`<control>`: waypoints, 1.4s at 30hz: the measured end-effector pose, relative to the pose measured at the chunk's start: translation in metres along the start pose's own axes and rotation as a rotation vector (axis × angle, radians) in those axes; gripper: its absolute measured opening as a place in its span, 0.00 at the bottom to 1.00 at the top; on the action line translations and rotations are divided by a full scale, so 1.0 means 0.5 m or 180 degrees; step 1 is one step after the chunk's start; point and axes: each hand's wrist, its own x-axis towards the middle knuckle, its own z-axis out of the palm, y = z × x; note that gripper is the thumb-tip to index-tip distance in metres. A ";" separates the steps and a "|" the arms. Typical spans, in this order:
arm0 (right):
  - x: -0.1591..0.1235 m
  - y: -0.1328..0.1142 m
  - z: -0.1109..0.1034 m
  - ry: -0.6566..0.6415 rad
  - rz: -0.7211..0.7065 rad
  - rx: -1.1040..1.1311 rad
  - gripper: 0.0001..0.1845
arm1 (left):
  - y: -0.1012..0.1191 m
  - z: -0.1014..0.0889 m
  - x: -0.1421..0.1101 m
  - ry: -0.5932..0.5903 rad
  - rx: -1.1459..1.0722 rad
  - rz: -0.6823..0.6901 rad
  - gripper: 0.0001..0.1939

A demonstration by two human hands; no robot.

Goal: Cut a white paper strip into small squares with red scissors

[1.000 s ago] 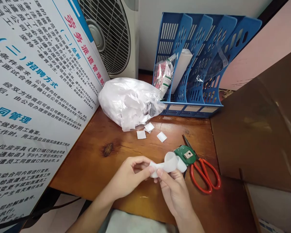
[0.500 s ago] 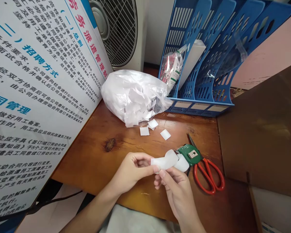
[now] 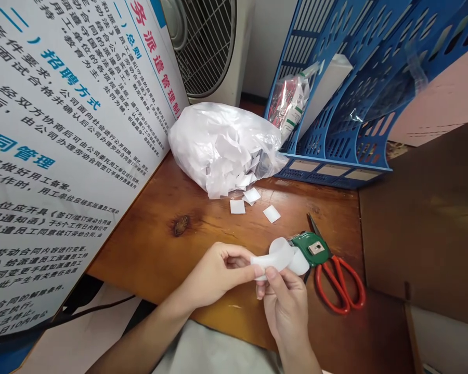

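Observation:
Both hands meet over the near edge of the wooden desk (image 3: 156,228). My left hand (image 3: 214,272) pinches one end of a curled white strip (image 3: 278,255) between thumb and forefinger. My right hand (image 3: 283,298) grips the same strip from below with its thumb on top. The strip runs to a green roll holder (image 3: 311,248) lying on the desk beside red-handled scissors (image 3: 337,280). Small white cut squares (image 3: 272,213) lie just beyond the hands.
A clear plastic bag (image 3: 222,145) full of white paper pieces sits at the back. A blue file rack (image 3: 347,104) stands behind right, a fan (image 3: 210,47) behind it. A printed board (image 3: 62,130) leans along the left; brown cardboard (image 3: 425,218) blocks the right.
The view has shifted a little closer and to the left. Both hands keep their hold on the white strip, with its free end pulled slightly further between the fingers.

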 end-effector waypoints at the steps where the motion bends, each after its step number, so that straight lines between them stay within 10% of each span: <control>1: 0.001 0.001 0.001 0.0013 -0.0019 -0.0011 0.17 | 0.001 0.001 -0.002 0.0007 0.0011 0.0004 0.07; 16: 0.001 -0.002 -0.007 0.0015 -0.0080 -0.0578 0.16 | -0.007 -0.011 0.000 0.0426 0.0170 -0.0132 0.09; 23: -0.025 -0.019 -0.005 0.0345 -0.0928 -0.1810 0.11 | -0.005 -0.003 -0.008 0.0617 0.0495 -0.0156 0.12; 37: -0.019 -0.055 -0.009 -0.0215 -0.1661 -0.2559 0.05 | -0.004 -0.013 -0.002 0.0416 0.0396 -0.0308 0.14; 42: -0.012 -0.059 -0.011 -0.0294 -0.1287 -0.2600 0.06 | -0.010 -0.019 -0.002 0.0424 0.0425 -0.0310 0.14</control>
